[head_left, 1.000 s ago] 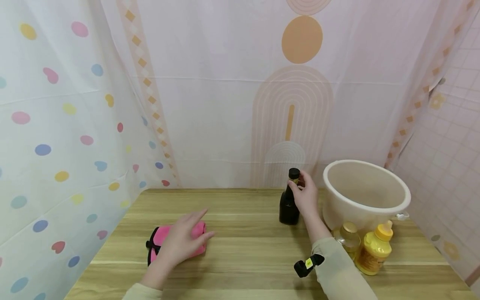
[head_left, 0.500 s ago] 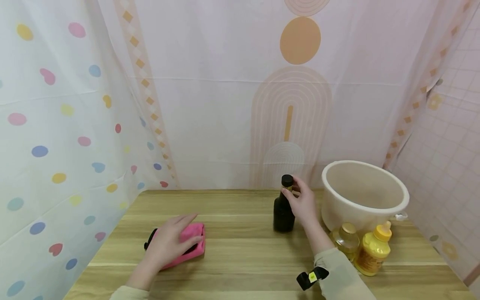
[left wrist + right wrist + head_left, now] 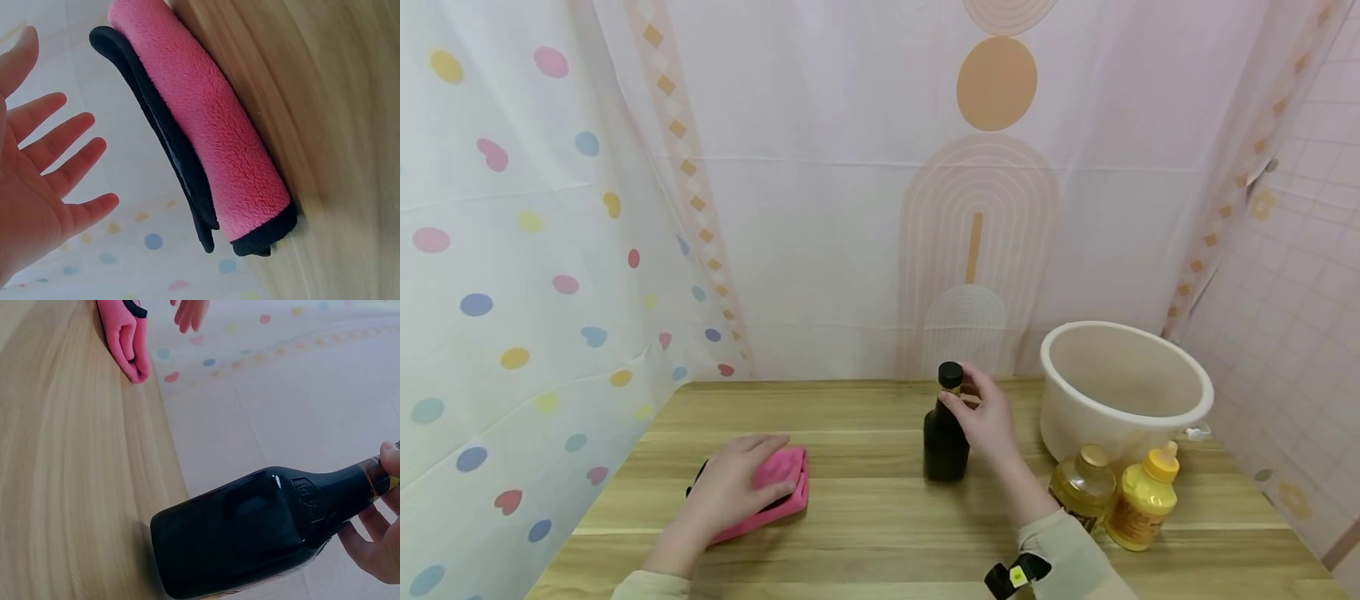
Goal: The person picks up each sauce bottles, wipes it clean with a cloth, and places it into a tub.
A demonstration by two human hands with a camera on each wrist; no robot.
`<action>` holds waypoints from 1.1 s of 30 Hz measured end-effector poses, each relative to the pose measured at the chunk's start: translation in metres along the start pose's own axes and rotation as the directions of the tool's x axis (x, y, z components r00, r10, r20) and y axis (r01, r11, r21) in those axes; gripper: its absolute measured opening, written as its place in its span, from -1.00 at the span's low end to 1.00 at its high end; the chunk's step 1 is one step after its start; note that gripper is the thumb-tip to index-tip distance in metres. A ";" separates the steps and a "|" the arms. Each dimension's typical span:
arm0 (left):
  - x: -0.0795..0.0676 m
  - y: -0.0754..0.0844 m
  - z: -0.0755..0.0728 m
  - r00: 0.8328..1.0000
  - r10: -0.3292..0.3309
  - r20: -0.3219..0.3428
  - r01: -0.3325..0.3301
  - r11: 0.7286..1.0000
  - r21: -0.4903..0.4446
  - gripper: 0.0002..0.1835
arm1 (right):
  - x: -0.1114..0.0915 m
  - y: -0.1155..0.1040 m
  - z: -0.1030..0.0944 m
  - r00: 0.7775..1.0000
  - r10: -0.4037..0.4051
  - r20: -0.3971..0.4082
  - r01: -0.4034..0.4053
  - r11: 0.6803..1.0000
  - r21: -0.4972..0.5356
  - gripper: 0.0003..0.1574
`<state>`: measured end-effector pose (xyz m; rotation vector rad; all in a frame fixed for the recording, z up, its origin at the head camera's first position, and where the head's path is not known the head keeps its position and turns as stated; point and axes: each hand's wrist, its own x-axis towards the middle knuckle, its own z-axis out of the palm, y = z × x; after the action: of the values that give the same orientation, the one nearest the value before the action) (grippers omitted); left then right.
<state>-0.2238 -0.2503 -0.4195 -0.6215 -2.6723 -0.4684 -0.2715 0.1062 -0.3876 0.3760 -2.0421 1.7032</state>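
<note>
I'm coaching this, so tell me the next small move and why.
Likely ease the bottle down to rest firmly on the table: the right grip holds it by the neck, roughly upright, its base looks close to the tabletop (contact is unclear), and there is room between the cloth and the bucket.

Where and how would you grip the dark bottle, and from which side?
I'd take the dark bottle by its neck, just under the black cap, coming in from the right, where the right hand has it. It's upright, and the wide body tapers to a slim neck, likely easier for fingers to close around.
</note>
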 end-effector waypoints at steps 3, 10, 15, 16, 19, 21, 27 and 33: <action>0.000 0.000 0.000 1.000 0.004 0.028 -0.004 1.000 0.005 -0.34 | -0.003 0.000 0.003 1.000 -0.003 0.007 0.002 1.000 0.005 -0.53; -0.001 -0.003 0.001 0.997 0.031 0.074 -0.034 0.999 0.032 -0.34 | -0.011 0.001 0.008 1.000 -0.020 0.017 0.020 1.000 -0.020 -0.55; -0.001 -0.005 0.003 0.994 0.043 0.105 -0.048 0.998 0.045 -0.38 | -0.014 0.000 0.010 1.000 -0.013 0.018 0.013 0.999 -0.029 -0.54; -0.001 -0.005 0.004 0.993 0.042 0.110 -0.048 0.998 0.046 -0.38 | -0.015 0.000 0.011 1.000 -0.013 0.021 0.014 0.999 -0.029 -0.54; -0.001 -0.008 0.007 0.990 0.044 0.134 -0.049 0.998 0.038 -0.40 | -0.017 -0.001 0.012 0.999 -0.016 0.030 0.017 1.000 -0.014 -0.55; -0.001 -0.010 0.010 0.987 0.044 0.156 -0.050 0.998 0.031 -0.40 | -0.018 -0.001 0.014 0.999 -0.016 0.034 0.016 1.000 -0.007 -0.55; 0.000 -0.015 0.016 0.976 0.057 0.209 -0.065 0.997 0.031 -0.42 | -0.022 -0.011 0.015 1.000 0.001 0.028 -0.001 1.000 -0.008 -0.55; 0.001 -0.018 0.017 0.974 0.067 0.217 -0.077 0.996 0.035 -0.41 | -0.027 -0.035 0.013 0.999 -0.018 0.040 0.018 1.000 -0.009 -0.59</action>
<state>-0.2378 -0.2590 -0.4385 -0.7945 -2.8422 -0.3388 -0.2336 0.0848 -0.3736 0.4270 -2.0682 1.6873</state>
